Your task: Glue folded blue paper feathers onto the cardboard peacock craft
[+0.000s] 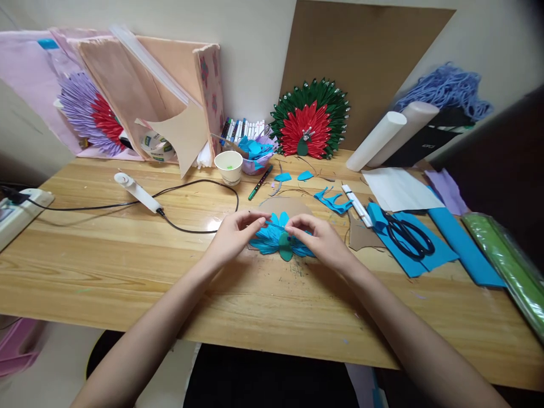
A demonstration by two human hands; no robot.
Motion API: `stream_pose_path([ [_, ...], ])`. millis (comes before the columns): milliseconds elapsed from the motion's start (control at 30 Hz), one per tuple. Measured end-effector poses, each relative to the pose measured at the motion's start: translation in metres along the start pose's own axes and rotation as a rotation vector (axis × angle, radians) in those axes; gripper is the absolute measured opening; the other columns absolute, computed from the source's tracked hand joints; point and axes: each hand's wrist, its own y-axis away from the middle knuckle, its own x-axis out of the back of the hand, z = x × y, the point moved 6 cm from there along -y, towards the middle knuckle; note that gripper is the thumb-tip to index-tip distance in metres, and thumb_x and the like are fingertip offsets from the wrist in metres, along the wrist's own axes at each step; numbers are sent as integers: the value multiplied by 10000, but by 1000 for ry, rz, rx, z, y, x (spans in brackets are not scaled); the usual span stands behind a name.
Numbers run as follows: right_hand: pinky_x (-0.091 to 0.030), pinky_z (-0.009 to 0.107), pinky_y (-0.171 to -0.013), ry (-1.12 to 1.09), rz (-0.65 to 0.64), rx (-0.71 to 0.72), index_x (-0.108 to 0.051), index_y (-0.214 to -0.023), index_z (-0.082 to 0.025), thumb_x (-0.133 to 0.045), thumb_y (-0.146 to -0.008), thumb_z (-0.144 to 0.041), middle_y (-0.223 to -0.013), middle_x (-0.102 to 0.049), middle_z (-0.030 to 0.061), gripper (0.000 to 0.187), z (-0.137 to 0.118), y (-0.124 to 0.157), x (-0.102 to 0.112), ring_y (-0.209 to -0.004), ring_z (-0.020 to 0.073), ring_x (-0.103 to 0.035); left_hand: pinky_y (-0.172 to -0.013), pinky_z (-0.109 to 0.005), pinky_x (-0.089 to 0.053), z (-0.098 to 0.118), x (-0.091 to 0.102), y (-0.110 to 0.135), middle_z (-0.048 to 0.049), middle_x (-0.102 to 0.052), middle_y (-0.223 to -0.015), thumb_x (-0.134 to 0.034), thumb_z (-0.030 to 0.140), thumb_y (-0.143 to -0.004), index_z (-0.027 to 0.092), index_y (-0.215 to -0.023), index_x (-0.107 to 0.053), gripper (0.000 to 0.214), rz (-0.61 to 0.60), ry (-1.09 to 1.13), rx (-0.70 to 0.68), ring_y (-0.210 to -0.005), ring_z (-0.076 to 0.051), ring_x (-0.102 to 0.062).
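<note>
The blue feathered craft (261, 241) lies on the tabletop (263, 300) straight in front of me, low between my two hands, with its green body piece (286, 248) at the middle and its blue feathers fanning out to both sides. My left hand (235, 235) is over its left part and my right hand (319, 237) over its right part, covering some of the feathers. A round piece of brown cardboard (291, 204) shows just beyond it.

My hands face each other, a small gap between the fingertips. On my left, thumb and forefinger are drawn together in a pinch at one end of a narrow blue piece (275, 225); on my right, thumb and forefinger pinch its other end, just above the green body. The other fingers are loosely curled, and I cannot tell whether any of them touch the feathers below.

To the right of my right hand, black-handled scissors (410, 235) rest on a blue sheet (437, 249), with a white marker (357, 205) nearby. Off to the left of my left hand lies a white corded tool (138, 192).
</note>
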Motion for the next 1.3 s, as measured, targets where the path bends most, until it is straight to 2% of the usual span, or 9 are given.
stream_pose_path([
  [167, -419, 256, -617, -236, -133, -194, -616, -776, -156, -604, -760, -397, -734, -613, 21, 243, 6, 1, -9, -655, 129, -548, -803, -286, -505, 11, -7, 6, -75, -697, -981, -703, 267, -684, 156, -959, -679, 298, -77, -89, -106, -899, -190, -644],
  [267, -411, 249, -598, -277, -192, -240, -627, -744, -149, -628, -731, -410, -681, -604, 16, 261, 5, 2, -12, -614, 117, -532, -755, -281, -516, 6, -7, 5, -76, -712, -876, -692, 305, -696, 135, -860, -700, 236, -52, -57, -76, -807, -179, -657],
  [333, -417, 248, -593, -281, -178, -239, -633, -738, -149, -610, -743, -425, -667, -604, 19, 277, 4, 1, -12, -603, 115, -530, -721, -275, -519, 1, -5, 4, -77, -713, -841, -689, 329, -697, 126, -824, -701, 239, -16, -11, -37, -767, -173, -656],
  [467, -450, 262, -627, -269, -88, -182, -633, -796, -150, -559, -784, -440, -714, -626, 33, 299, 2, 0, -12, -650, 128, -565, -690, -272, -518, -6, -1, 2, -71, -715, -818, -713, 348, -661, 124, -817, -695, 274, 57, 61, 47, -726, -169, -653],
  [667, -455, 274, -630, -217, -55, -96, -607, -745, -154, -582, -783, -401, -726, -619, 30, 252, -5, 3, -17, -670, 139, -571, -702, -270, -517, -7, -2, 1, -73, -717, -849, -706, 367, -662, 129, -835, -700, 294, 32, 66, 57, -746, -172, -656],
  [800, -455, 261, -600, -220, -25, -93, -597, -727, -155, -577, -793, -392, -678, -605, 14, 247, -6, 3, -16, -630, 127, -567, -698, -275, -523, -9, -2, 2, -86, -717, -873, -731, 344, -638, 124, -903, -689, 347, 42, 81, 89, -743, -175, -662],
  [967, -485, 269, -601, -221, 10, -97, -606, -746, -156, -580, -793, -378, -697, -631, 22, 228, -6, 4, -17, -645, 137, -595, -685, -269, -526, -11, 0, 2, -80, -716, -841, -737, 349, -629, 119, -870, -691, 336, 76, 80, 88, -722, -167, -659],
  [1100, -528, 301, -673, -145, 113, 21, -623, -868, -170, -673, -728, -311, -836, -673, 46, 206, -12, 8, -12, -746, 161, -637, -652, -257, -525, -12, 2, 1, -66, -709, -817, -721, 353, -654, 122, -877, -686, 323, 98, 70, 67, -688, -151, -649],
  [1300, -552, 300, -645, -92, 163, 120, -616, -825, -179, -637, -766, -265, -775, -676, 36, 106, -17, 12, -11, -709, 160, -655, -646, -246, -517, -9, 4, 1, -63, -694, -782, -735, 341, -635, 116, -869, -676, 329, 143, 50, 45, -697, -152, -644],
])
